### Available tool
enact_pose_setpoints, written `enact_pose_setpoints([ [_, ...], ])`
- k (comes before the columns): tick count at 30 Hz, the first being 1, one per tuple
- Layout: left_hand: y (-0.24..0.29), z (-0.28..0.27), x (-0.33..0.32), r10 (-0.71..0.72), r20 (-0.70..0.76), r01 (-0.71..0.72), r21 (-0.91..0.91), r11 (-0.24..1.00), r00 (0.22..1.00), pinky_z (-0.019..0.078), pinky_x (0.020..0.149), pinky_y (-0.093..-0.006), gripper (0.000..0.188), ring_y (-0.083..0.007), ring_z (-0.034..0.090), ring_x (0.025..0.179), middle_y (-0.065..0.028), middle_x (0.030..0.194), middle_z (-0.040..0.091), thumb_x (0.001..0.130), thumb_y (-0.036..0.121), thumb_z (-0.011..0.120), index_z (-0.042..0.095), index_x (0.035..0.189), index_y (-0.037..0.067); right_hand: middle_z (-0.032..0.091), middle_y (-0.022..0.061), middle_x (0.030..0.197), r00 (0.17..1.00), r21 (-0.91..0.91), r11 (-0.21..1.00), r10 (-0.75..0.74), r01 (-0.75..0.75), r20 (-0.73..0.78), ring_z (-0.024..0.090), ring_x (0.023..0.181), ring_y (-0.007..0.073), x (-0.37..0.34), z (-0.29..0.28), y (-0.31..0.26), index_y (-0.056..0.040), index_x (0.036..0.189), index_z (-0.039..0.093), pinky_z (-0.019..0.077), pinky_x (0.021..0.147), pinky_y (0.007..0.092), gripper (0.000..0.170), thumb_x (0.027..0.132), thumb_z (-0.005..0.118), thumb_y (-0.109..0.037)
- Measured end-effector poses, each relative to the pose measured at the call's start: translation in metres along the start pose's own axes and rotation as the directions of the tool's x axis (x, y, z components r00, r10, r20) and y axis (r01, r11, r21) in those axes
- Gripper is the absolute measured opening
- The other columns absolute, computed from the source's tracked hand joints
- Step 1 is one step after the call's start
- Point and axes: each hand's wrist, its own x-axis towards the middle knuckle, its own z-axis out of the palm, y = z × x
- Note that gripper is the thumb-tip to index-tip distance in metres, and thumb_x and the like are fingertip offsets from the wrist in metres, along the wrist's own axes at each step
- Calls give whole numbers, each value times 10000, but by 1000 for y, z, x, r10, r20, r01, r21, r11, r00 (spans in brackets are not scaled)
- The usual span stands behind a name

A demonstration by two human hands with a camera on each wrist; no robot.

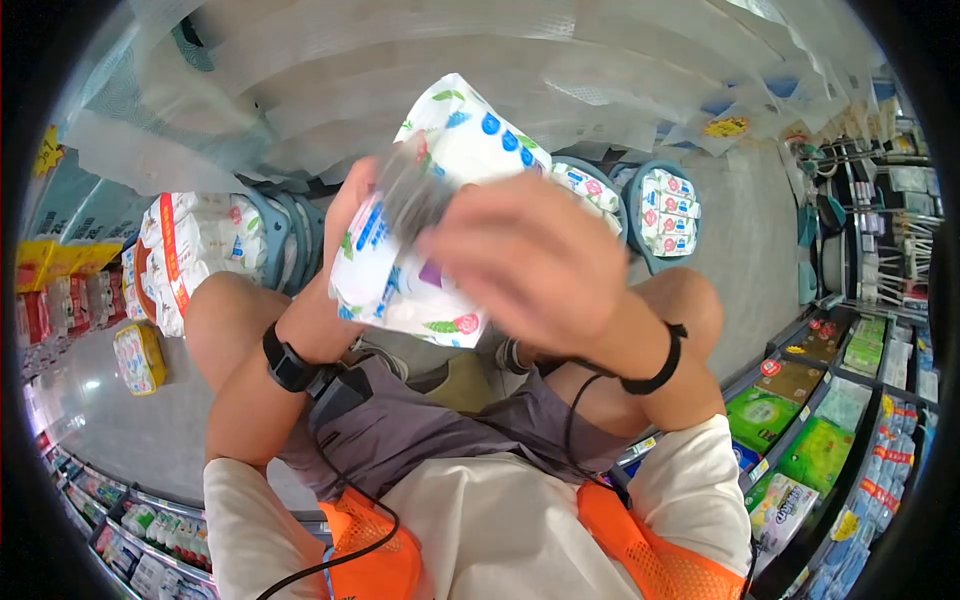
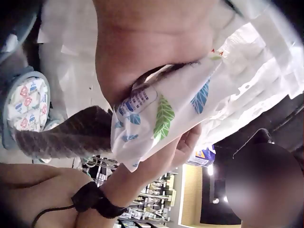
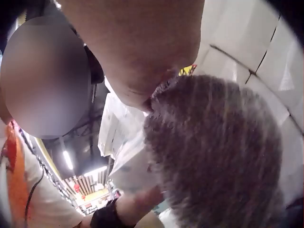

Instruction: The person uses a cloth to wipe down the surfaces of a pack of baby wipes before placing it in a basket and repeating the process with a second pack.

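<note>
Nearest is the person's light shirt (image 1: 490, 520), with orange mesh (image 1: 640, 540) at either side. Beyond it the left hand (image 1: 350, 215) grips one side of a white soft package (image 1: 465, 125) printed with leaves, its fingers bent round that side. The package is raised in front of the body, tilted, above the grey shorts (image 1: 430, 420) and bare knees. The right hand (image 1: 540, 260) lies over the package's printed face; its fingers look bent but are blurred, and whether they grip the package or the cloth I cannot tell. A grey, fuzzy cloth (image 1: 412, 200) is between the hands, against the package, and fills much of the right wrist view. Farther off, on the grey floor (image 1: 740, 220), blue-grey baskets (image 1: 634, 215) hold more white packs (image 1: 667, 213). A yellow-and-white pack (image 1: 139, 358) lies on the floor at the left. Translucent sheeting (image 1: 380, 50) spreads beyond the package, and stocked shelves (image 1: 830, 420) stand along the right.
</note>
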Motion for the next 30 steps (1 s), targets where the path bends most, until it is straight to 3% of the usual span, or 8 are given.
enact_pose_setpoints([
  [1,-5,36,11,2,-265,52,198,979,964,412,1214,-557,827,-493,494,1444,-339,1594,450,1049,580,425,353,1635,0,727,111,1001,998,12,999,-52,51,28,706,859,257,-3,5,-8,-35,1058,791,573,682,359,326,735,811,0],
  [3,-1,34,15,12,-309,57,213,975,951,392,1225,-563,860,-520,481,1442,-357,1613,415,1043,603,426,341,1641,-10,727,105,995,986,11,990,-143,143,82,712,859,256,-5,11,-21,-33,1065,792,577,668,367,323,742,786,-27],
  [9,3,16,6,-53,11,53,2,999,999,535,1097,-543,610,-391,682,1249,-227,1409,664,1095,456,444,526,1525,31,711,94,1016,999,-154,988,-4,-5,-53,702,876,287,6,-14,20,-53,1026,762,579,740,378,317,714,810,-16],
  [14,5,17,7,-31,36,31,-7,999,999,512,1115,-551,643,-424,657,1279,-235,1469,626,1086,473,457,492,1555,35,714,85,995,998,-123,991,54,-58,-39,694,847,284,11,-23,14,-51,992,769,570,711,374,265,739,817,12],
  [17,1,42,10,9,-238,15,101,995,971,485,1142,-557,666,-434,625,1322,-247,1514,586,1084,483,458,466,1574,32,727,83,975,999,-14,999,-38,39,27,686,808,248,1,-5,-7,-49,1014,793,551,686,335,301,724,844,15],
  [22,5,27,9,-66,39,67,-37,997,997,521,1107,-549,642,-423,651,1294,-241,1451,634,1087,478,444,495,1548,34,727,73,958,993,-124,986,-110,113,37,659,767,241,2,-13,9,-56,1018,797,529,672,339,327,702,871,-25],
  [23,0,27,6,-8,-135,9,10,1000,991,553,1070,-547,630,-401,689,1239,-237,1400,667,1089,479,435,512,1534,41,727,67,956,996,-139,987,-81,84,26,656,774,240,5,-19,14,-61,1008,798,523,676,338,326,694,873,-18],
  [30,-2,21,9,-54,51,57,-53,997,997,528,1109,-540,610,-381,675,1268,-213,1420,664,1104,464,424,513,1541,48,701,50,957,997,-166,984,-66,72,38,639,814,265,11,-31,20,-73,938,762,509,677,365,291,666,851,-27],
])
